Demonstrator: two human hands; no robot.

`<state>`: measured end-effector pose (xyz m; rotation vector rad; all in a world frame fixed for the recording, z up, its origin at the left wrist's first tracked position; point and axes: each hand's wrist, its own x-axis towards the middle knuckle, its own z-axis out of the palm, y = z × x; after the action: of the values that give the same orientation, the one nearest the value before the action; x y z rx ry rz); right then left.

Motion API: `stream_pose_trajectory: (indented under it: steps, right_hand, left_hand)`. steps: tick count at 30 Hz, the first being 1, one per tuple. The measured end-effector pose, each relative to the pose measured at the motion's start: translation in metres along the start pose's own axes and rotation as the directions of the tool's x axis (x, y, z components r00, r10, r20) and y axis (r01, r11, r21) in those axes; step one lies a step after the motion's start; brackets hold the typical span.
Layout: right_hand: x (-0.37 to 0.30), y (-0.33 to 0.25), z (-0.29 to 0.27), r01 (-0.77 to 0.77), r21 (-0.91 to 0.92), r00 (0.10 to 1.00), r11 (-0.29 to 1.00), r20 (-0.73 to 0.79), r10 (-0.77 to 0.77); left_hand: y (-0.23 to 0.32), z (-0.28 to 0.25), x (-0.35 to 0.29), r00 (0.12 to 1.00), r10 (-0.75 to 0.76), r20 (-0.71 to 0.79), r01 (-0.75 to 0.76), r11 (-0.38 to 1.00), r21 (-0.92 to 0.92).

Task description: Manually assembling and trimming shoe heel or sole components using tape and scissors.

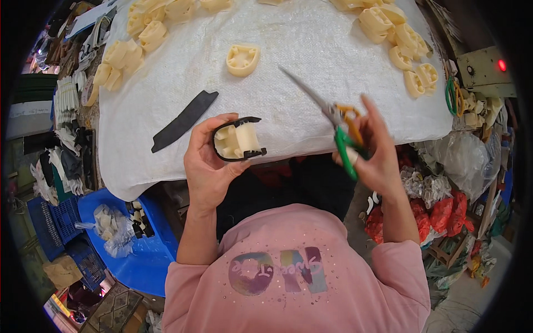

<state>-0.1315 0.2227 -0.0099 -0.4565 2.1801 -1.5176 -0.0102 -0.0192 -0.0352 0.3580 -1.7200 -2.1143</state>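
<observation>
My left hand (pixel 206 164) grips a cream plastic heel-shaped piece (pixel 248 136) near the table's front edge. A black strip (pixel 215 145) wraps around the curved side of that piece, and its two ends stick out to the right. In my right hand (pixel 380 161) is a pair of scissors (pixel 332 115) with green and orange handles. Their blades point up and left, close together, apart from the piece. A loose black strip (pixel 185 122) lies on the white cloth just left of my left hand. Farther off, a single cream piece (pixel 242 60) rests on the cloth.
Cream pieces (pixel 152 36) line the far left of the white-covered table (pixel 311 50), and more (pixel 408 41) lie far right. A blue bin (pixel 141 266) stands below left. Red plastic bags (pixel 449 213) and clear plastic (pixel 472 164) are at the right. Rolled fabric (pixel 66 100) sits left.
</observation>
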Motion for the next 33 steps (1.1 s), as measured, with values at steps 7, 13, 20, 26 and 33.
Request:
stream_pose_trajectory:
  steps: [7,13,20,26,33]
  right_hand:
    - [-0.02,-0.015,-0.005,0.306,-0.418,0.93,0.855,0.322,-0.175]
    - [-0.007,-0.044,-0.011,0.458,-0.655,0.884,0.602,0.409,-0.227]
    - [0.004,-0.057,-0.019,0.544,-0.732,0.839,0.411,0.453,-0.303]
    - [0.01,-0.068,-0.023,0.584,-0.746,0.812,0.322,0.534,-0.236]
    - [0.024,-0.067,-0.028,0.686,-0.691,0.719,0.228,0.598,-0.355]
  left_hand:
    - [0.002,-0.005,0.005,0.998,0.058,0.027,-0.06,0.994,0.096]
    - [0.007,-0.007,0.003,0.996,0.08,0.038,-0.086,0.976,0.2]
    - [0.011,-0.007,0.003,0.983,0.154,0.102,-0.182,0.904,0.388]
    - [0.016,-0.003,0.005,0.975,0.183,0.128,-0.224,0.824,0.521]
    - [0.016,-0.004,0.005,0.976,0.144,0.166,-0.209,0.841,0.499]
